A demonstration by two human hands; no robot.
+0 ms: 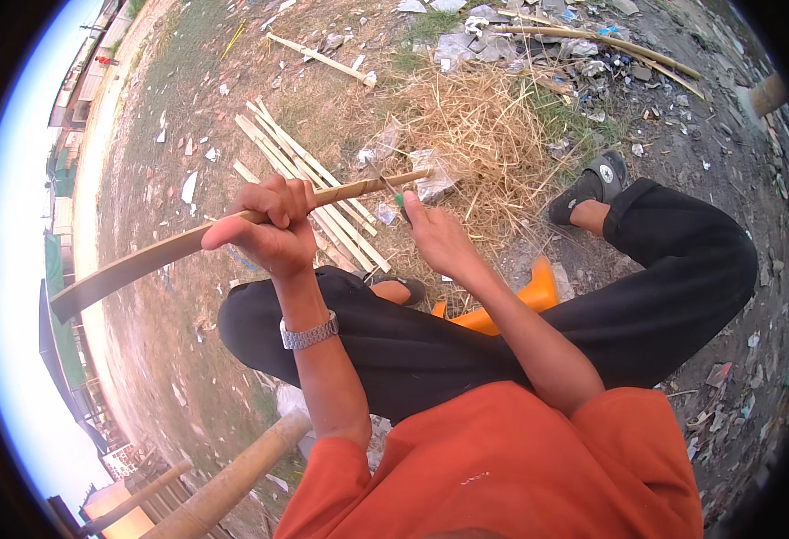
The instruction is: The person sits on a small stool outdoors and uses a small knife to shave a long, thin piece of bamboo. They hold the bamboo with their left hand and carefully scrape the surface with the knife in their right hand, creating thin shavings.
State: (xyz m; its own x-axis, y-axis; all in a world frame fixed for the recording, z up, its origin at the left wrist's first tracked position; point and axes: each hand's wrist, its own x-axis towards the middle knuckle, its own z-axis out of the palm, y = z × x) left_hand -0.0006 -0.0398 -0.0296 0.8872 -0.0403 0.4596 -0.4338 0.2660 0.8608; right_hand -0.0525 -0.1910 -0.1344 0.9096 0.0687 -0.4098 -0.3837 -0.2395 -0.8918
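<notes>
A long, flat bamboo strip [138, 265] crosses in front of me, its wide end at the left and its narrow end over the ground ahead. Fingers wrapped round its middle, my left hand [273, 220] grips it; a metal-band watch is on that wrist. My right hand [439, 238] is closed on the green handle of a knife [401, 201]. The thin blade meets the strip close to its narrow end. Part of the handle is hidden by my right fingers.
Several split bamboo strips [309, 175] lie on the ground beyond my left hand. A heap of pale shavings [489, 135] is ahead. Something orange, of plastic [538, 292], shows between my legs. A thick bamboo pole [233, 476] stands near left. Litter and longer bamboo pieces [601, 40] lie far right.
</notes>
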